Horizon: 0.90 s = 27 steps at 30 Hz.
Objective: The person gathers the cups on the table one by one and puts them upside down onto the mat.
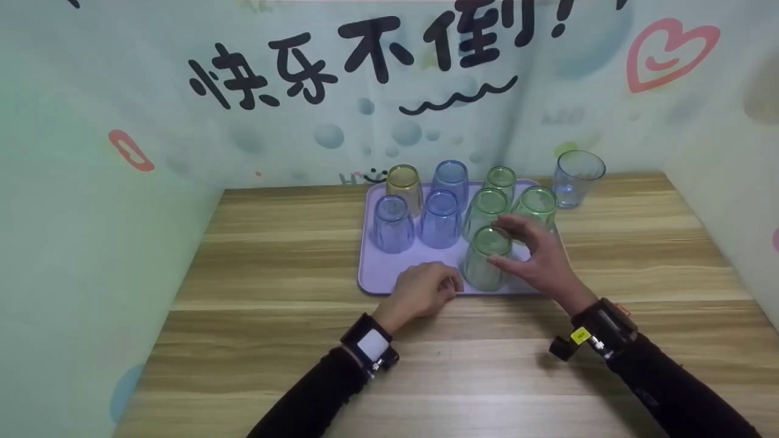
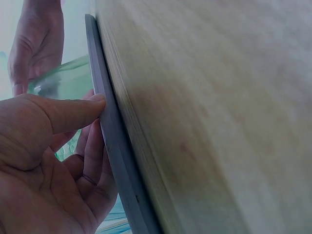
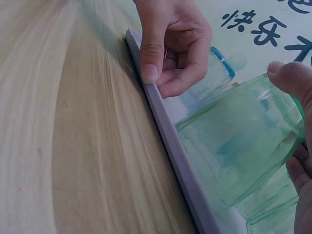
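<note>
My right hand [image 1: 538,255] grips a green glass [image 1: 485,271] near its upturned base, thumb on one side and fingers on the other. This glass is mouth down at the front of a light purple tray [image 1: 382,275]. With thumb and curled fingers, my left hand [image 1: 426,287] pinches the tray's front rim, just left of that glass. The left wrist view shows the thumb on the rim [image 2: 111,126], fingers behind it. In the right wrist view the green glass [image 3: 243,141] leaves part of the right hand out of frame.
Behind, on the tray, stand more upside-down glasses: blue ones [image 1: 394,228], an amber one [image 1: 404,179] and green ones [image 1: 490,204]. A clear bluish glass [image 1: 575,179] stands mouth up on the wooden table [image 1: 274,255], right of the tray. A printed curtain [image 1: 292,134] hangs behind.
</note>
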### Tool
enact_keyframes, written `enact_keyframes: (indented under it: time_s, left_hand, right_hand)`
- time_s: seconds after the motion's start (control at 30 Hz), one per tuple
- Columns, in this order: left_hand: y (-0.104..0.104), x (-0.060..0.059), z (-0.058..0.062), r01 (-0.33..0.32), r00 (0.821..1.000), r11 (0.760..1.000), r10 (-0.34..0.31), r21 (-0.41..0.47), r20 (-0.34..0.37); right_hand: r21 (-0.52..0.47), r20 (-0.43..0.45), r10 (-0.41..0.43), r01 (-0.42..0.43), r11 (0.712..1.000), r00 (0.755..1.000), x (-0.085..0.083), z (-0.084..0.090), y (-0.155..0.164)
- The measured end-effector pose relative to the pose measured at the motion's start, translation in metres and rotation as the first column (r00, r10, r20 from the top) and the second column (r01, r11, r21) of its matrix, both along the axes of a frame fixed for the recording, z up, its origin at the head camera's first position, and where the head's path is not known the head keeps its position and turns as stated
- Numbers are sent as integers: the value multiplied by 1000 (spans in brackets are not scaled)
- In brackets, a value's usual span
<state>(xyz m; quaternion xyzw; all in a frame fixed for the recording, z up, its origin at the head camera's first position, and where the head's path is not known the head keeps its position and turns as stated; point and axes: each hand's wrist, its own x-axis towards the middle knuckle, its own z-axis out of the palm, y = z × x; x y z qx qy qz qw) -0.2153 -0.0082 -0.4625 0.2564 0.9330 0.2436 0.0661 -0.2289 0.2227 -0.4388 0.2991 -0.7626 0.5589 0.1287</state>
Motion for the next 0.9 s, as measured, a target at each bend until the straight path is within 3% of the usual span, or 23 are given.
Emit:
enact_keyframes:
  time_s: [0.3,0.6,0.9]
  left_hand:
    - [0,-2,-2,5,1000,1000,-5,-16,-14]
    - [0,-2,-2,1,1000,1000,-1,1,-2]
    - [0,-1,-2,-5,1000,1000,5,-7,-2]
  right_hand:
    - [51,-38,-52,54,997,998,-1,-6,-1]
    - [69,-46,-53,56,996,998,-2,-7,0]
    - [-14,-12,6,-6,1000,1000,-2,-2,5]
